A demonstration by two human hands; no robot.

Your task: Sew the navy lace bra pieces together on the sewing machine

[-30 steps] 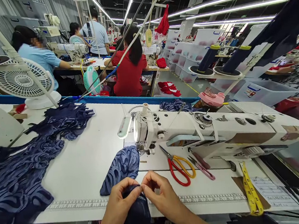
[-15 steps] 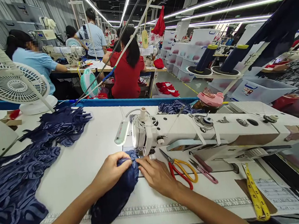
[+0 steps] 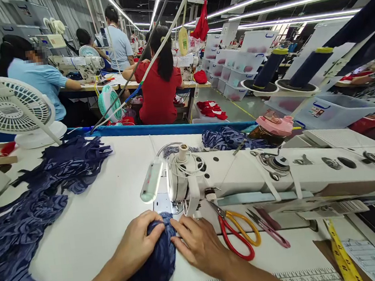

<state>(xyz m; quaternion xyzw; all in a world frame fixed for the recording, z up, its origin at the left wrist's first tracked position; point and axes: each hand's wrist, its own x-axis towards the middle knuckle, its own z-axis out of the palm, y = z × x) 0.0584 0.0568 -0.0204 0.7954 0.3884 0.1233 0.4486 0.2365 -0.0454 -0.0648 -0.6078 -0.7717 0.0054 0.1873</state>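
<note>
Left hand pinches soft navy-blue patterned cloth — right hand, half-curled, touches its edge, grip unclear.

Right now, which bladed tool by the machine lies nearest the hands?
The scissors with one red and one yellow handle, beside the right hand. The pink-handled tool lies farther right, past them.
</note>
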